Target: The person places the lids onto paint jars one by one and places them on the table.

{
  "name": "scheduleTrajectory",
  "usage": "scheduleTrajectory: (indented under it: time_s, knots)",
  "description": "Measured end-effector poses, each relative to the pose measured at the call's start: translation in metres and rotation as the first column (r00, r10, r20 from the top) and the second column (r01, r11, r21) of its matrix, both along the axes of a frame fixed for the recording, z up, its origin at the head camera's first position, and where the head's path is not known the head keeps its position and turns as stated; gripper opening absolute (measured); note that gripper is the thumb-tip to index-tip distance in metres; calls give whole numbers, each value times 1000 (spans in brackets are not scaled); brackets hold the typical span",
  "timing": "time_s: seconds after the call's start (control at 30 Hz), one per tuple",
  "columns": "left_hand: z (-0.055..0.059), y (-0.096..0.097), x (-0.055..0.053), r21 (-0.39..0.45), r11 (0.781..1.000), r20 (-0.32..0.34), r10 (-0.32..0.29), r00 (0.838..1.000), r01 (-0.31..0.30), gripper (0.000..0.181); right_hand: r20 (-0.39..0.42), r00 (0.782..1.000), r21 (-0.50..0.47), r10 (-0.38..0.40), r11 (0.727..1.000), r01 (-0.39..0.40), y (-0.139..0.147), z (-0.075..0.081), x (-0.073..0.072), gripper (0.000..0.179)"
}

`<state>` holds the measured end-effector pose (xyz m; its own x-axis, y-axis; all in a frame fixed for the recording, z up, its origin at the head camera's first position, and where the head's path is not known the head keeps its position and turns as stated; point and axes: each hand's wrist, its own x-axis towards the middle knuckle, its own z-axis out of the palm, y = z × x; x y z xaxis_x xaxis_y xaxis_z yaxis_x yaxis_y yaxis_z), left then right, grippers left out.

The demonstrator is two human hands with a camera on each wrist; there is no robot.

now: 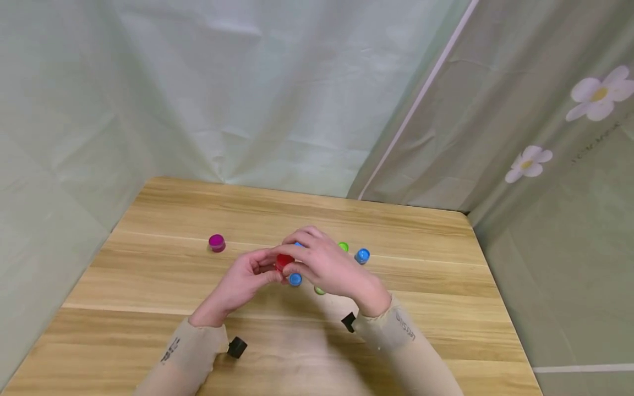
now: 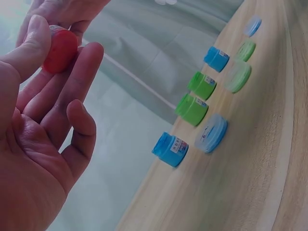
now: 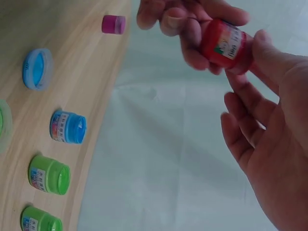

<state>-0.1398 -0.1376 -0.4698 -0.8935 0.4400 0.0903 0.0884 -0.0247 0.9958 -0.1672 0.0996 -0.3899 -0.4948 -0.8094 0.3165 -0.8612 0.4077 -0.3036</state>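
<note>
Both hands meet on a small red paint jar with a printed label, raised above the table. My left hand holds the jar's body between thumb and fingers. My right hand pinches the red lid end with thumb and forefinger. Whether the lid is loose cannot be seen. Below, a blue jar, a green jar, another green jar and a second blue jar stand uncapped in a row.
Loose lids lie before the row: a blue lid, a pale green lid, a green lid and a farther blue lid. A purple jar stands to the left on the wooden table. Curtains hang behind.
</note>
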Motion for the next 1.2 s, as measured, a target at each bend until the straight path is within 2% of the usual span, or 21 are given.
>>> scheduleTrajectory:
  time_s: [0.13,0.27,0.33,0.43,0.53,0.6,0.73,0.83,0.93,1.07,1.13,1.2]
  knots:
    - [0,1,0,7,1000,19,1,1000,-2,50,-7,996,-5,-84,996,84,-2,-3,2,33]
    - [0,1,-1,13,1000,33,-3,999,2,48,13,989,-1,-148,989,148,-2,-6,2,40]
    - [-1,1,-2,27,1000,30,-11,999,10,47,22,991,-7,-129,992,130,0,-5,1,40]
    - [-1,1,-2,48,999,26,-20,999,19,45,15,999,-22,-36,999,36,4,-2,-2,39]
    - [-2,-1,-2,49,999,12,-20,1000,19,44,-8,998,-21,67,998,-67,7,2,-5,39]
    - [-2,-1,-2,40,999,0,-19,1000,19,43,1,996,-20,94,995,-94,8,2,-5,38]
    - [-3,-1,-2,20,1000,-5,-22,1000,23,42,17,997,-14,73,997,-73,9,2,-4,31]
    - [-3,-1,-2,14,1000,0,-28,1000,28,42,-13,999,-5,43,999,-43,8,-1,-3,29]
    - [-3,0,-2,16,999,3,-30,1000,30,43,-39,999,-3,3,1000,-4,6,-2,-3,32]
    - [-3,0,-2,30,999,10,-35,999,34,43,-6,998,-10,-56,998,56,5,-4,-3,43]
    - [-3,-1,-2,46,998,11,-42,999,42,43,15,999,-16,-52,998,53,6,-5,-4,45]
    - [-3,-1,-2,64,996,2,-54,999,54,43,30,999,-26,-13,1000,14,7,-5,-5,43]
